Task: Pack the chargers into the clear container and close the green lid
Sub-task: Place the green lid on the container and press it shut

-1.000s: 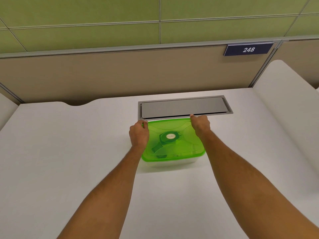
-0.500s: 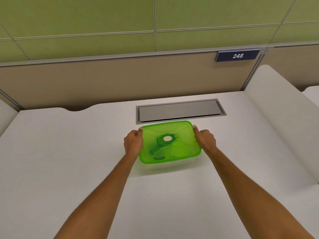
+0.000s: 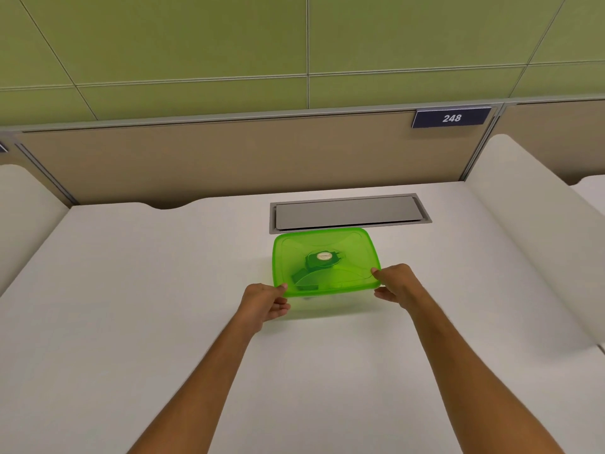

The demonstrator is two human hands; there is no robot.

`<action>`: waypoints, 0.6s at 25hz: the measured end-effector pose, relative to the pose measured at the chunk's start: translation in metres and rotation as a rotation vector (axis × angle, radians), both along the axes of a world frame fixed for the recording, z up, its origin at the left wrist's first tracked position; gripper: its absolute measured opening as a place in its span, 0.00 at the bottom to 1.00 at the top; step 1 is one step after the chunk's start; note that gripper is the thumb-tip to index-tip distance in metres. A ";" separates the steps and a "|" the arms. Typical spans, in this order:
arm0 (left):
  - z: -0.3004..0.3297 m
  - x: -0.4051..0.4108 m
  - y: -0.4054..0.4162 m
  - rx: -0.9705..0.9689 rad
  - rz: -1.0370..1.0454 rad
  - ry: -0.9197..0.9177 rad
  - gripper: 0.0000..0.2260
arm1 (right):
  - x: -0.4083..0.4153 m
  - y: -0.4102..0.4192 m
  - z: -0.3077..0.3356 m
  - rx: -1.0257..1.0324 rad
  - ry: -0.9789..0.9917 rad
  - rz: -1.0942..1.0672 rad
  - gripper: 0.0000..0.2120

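The translucent green lid (image 3: 347, 247) lies on top of the clear container (image 3: 330, 301), in the middle of the white desk. Dark charger shapes (image 3: 319, 262) show through the lid, one with a round pale label. My left hand (image 3: 265, 303) pinches the lid's near left corner, thumb on top and fingers under the rim. My right hand (image 3: 397, 285) grips the near right corner the same way. The container's walls are barely visible below the lid.
A grey cable hatch (image 3: 348, 213) is set into the white desk (image 3: 147, 290) just behind the container. A beige partition with a "248" sign (image 3: 451, 117) rises at the back. White side dividers stand at the left and right.
Both hands have slid back along the lid's sides, from the far corners to the near corners. The view has tilted down a little; the container has stayed in place.
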State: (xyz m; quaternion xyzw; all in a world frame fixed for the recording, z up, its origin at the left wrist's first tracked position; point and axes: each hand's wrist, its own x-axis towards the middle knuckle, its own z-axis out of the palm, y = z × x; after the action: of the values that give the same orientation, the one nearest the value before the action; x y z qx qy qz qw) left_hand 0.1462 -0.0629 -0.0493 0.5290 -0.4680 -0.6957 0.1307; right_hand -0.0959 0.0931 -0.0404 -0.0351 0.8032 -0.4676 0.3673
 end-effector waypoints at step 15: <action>0.007 -0.003 0.003 0.086 0.120 0.041 0.07 | 0.005 0.001 -0.004 -0.143 -0.195 -0.235 0.11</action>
State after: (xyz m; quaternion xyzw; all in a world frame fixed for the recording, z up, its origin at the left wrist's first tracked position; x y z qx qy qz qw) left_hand 0.1431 -0.0602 -0.0421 0.5469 -0.4024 -0.7168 0.1588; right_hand -0.0908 0.0936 -0.0448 0.0785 0.7269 -0.5644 0.3832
